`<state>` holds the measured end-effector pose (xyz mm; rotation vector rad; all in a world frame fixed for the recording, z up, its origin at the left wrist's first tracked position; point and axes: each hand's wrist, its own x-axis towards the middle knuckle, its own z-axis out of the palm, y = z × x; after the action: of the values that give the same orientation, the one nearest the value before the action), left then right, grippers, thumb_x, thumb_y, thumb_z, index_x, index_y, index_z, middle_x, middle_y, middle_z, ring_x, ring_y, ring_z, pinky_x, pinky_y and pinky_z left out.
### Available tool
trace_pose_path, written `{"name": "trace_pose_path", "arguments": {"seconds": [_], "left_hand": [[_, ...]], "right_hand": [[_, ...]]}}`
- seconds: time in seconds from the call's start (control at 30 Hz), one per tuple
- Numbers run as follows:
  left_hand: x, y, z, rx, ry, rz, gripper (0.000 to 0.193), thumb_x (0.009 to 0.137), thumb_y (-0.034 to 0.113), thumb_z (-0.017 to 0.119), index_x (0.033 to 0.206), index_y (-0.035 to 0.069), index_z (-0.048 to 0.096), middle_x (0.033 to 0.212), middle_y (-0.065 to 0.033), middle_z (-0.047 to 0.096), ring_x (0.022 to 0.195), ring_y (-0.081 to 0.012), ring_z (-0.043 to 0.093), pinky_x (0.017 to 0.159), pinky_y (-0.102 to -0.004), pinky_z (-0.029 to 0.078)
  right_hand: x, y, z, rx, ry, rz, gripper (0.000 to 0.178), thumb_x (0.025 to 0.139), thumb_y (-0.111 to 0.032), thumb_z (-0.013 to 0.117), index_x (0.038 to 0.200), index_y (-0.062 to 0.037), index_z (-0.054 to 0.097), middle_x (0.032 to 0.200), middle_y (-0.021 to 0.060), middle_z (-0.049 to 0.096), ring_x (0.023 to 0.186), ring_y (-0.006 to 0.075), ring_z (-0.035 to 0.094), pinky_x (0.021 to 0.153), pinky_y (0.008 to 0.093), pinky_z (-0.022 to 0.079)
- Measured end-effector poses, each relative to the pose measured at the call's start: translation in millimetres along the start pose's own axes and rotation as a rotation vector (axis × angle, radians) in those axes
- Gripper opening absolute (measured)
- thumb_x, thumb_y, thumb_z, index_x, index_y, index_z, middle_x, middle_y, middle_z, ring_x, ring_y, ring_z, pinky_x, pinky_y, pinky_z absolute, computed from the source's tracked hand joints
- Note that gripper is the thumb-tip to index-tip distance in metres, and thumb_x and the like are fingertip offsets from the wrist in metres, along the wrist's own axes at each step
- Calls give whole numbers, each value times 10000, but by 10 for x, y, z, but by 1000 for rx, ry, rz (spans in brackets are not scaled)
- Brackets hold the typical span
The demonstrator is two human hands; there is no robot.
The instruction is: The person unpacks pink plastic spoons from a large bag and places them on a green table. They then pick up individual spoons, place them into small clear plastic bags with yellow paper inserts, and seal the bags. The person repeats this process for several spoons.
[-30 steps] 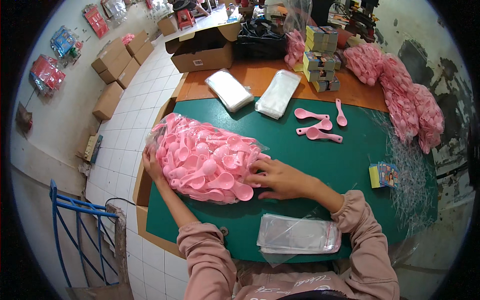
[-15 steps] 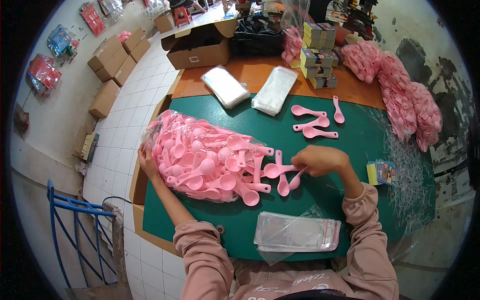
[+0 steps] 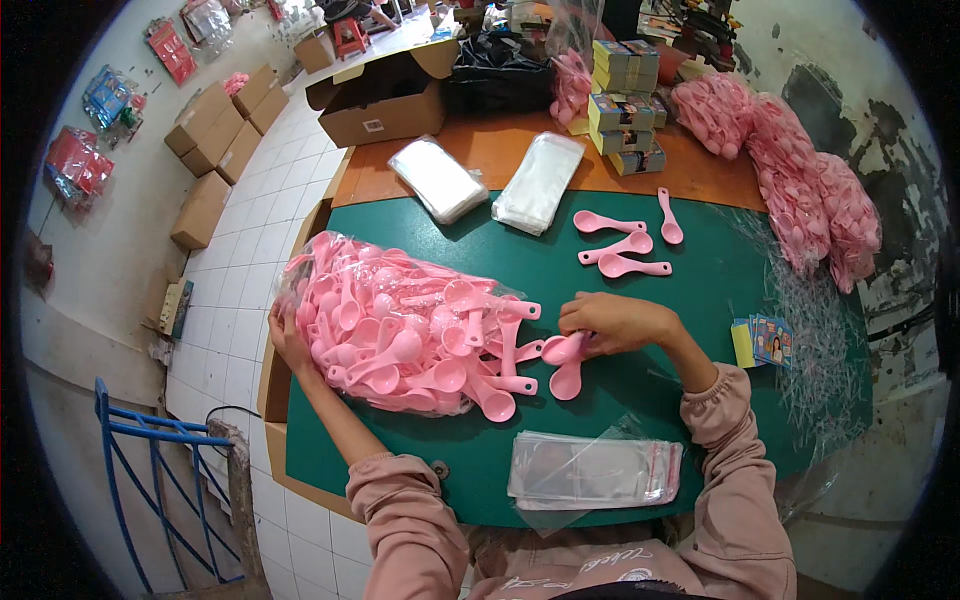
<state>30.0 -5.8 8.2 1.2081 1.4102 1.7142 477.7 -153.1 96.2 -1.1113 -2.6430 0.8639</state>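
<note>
A clear plastic bag (image 3: 385,330) full of pink spoons lies on the green table top, its mouth toward the right with several spoons poking out. My left hand (image 3: 288,338) grips the bag's left end, the fingertips partly hidden by it. Just right of the mouth, my right hand (image 3: 622,322) is closed on pink measuring spoons (image 3: 566,372), their bowls hanging below and left of my fingers. How many it holds is hard to tell. Farther back, several loose pink spoons (image 3: 622,243) lie on the table.
Clear plastic sleeves (image 3: 590,475) lie near the front edge; two more stacks (image 3: 538,185) sit at the back. Small printed cards (image 3: 770,342) lie at the right, beside clear plastic shreds (image 3: 820,370). Stacked card bundles (image 3: 625,110), an open carton (image 3: 385,110) and bagged pink spoons (image 3: 790,195) stand behind.
My right hand has drawn slightly left, and the spoons under it are now gathered in its fingers. My left hand stays on the bag. The whole view has shifted a little.
</note>
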Motion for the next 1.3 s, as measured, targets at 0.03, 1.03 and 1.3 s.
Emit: {"name": "trace_pose_path", "arguments": {"seconds": [0.03,1.03,1.3], "left_hand": [[2,0,-9,-6,11,-3,398,861,180,512,1164,-68,445,1116,-150,520,1011,-202,509,879,-278,396],[87,-79,-79,37,2,-3,386,844,176,539,1146,-53,469,1122,-131,518,1034,-198,499,898,-289,381],[65,-16,-24,98,4,14,417,837,221,524,1150,-51,476,1120,-141,514,1010,-211,509,880,-288,405]], "right_hand": [[-11,-8,-45,105,12,59,189,720,-127,628,837,-9,539,904,151,549,846,330,537,715,394,425],[-236,-37,-247,250,34,61,163,728,-31,584,890,-29,581,829,50,615,737,178,587,677,299,461],[-352,233,-196,-435,636,518,257,774,-73,547,1031,-52,541,959,99,559,816,213,565,644,321,450]]}}
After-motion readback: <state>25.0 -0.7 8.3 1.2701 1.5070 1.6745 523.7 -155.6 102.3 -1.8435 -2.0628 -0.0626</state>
